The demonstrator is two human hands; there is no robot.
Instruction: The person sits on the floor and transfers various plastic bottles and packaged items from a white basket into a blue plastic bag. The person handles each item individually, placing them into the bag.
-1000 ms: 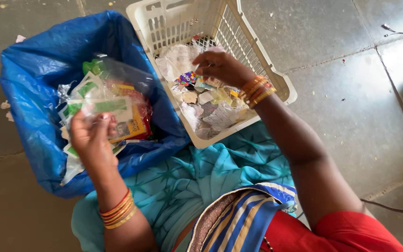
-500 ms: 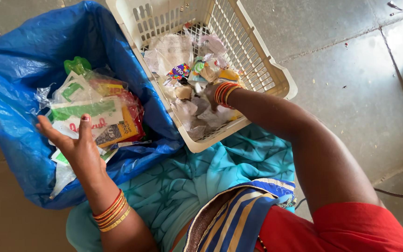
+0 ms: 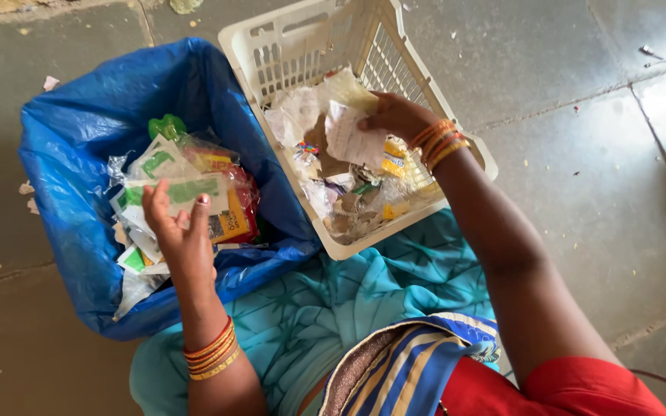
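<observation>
My right hand (image 3: 395, 115) is inside a cream plastic basket (image 3: 472, 150) and pinches a crumpled piece of white paper (image 3: 348, 135), lifted above the scraps of paper and wrappers (image 3: 356, 204) that fill the basket. My left hand (image 3: 179, 231) hovers with spread fingers over a blue plastic bag (image 3: 71, 177). It holds nothing. Beneath it in the bag lie green-and-white packets (image 3: 171, 185) and a red and yellow wrapper (image 3: 233, 208) under clear film.
A teal cloth (image 3: 348, 293) covers my lap between bag and basket. Grey stone floor tiles (image 3: 595, 139) lie all around, with small bits of litter (image 3: 28, 196) left of the bag and a thin cable (image 3: 664, 52) at the far right.
My right hand, which was digging low in the basket, has come up holding a white paper. My left hand stayed open over the bag. The camera view shifted slightly.
</observation>
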